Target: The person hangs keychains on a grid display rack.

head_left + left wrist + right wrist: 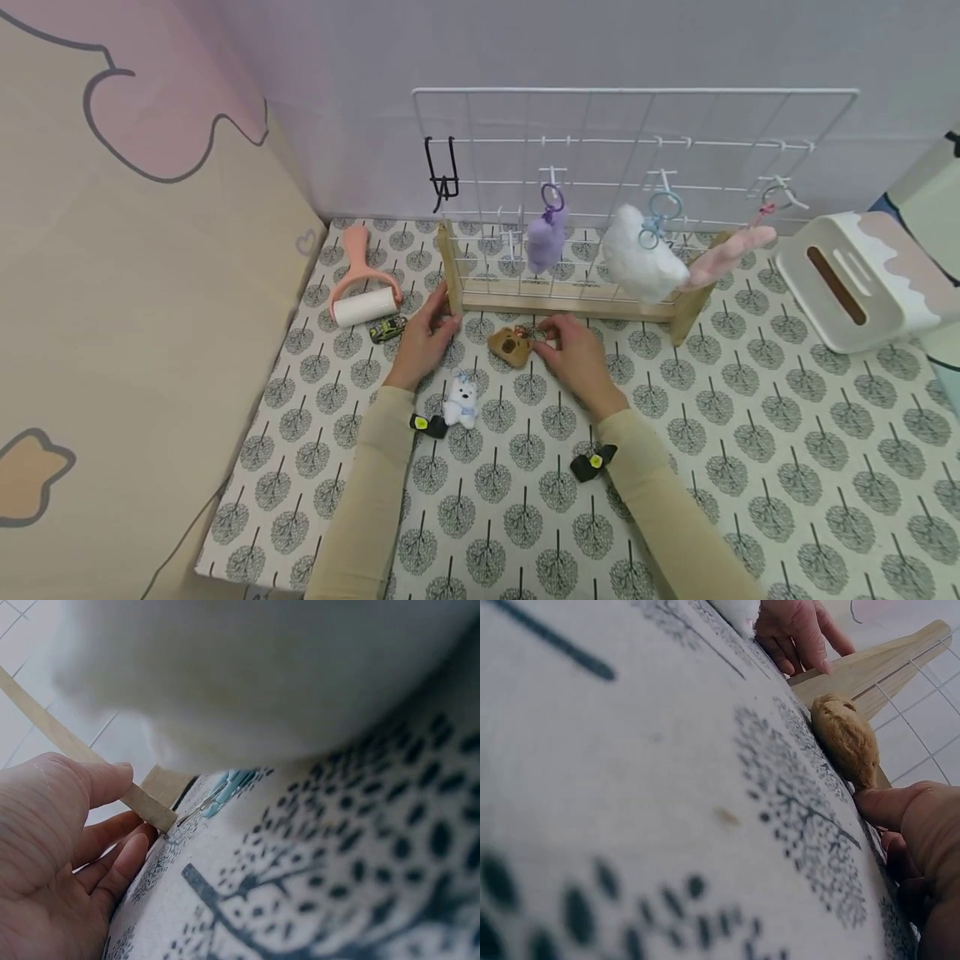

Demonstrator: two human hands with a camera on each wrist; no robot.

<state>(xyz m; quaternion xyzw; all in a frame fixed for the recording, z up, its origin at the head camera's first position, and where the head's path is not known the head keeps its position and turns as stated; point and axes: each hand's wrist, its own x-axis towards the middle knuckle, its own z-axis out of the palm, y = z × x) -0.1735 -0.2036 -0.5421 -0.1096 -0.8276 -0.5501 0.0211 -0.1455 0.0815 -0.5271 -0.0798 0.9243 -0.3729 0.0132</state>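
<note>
My left hand [427, 337] grips the left wooden end piece [451, 267] of a white wire display rack [592, 287]. In the left wrist view the thumb lies on one side of that wood and the fingers on the other. Low in front of the rack, my right hand [573, 358] pinches a brown plush keychain [510, 346] at its ring end. Its fingertips sit right at the cloth in the right wrist view. A small white plush bear keychain [461, 402] lies beside my left wrist; a blurred white plush fills much of the left wrist view.
Purple [547, 242], white [641, 258] and pink plush keychains [731, 258] hang from rack hooks. A black hook [442, 175] is at its upper left. Left lie a lint roller [366, 292] and a toy car [387, 329]. A white box [855, 279] stands right.
</note>
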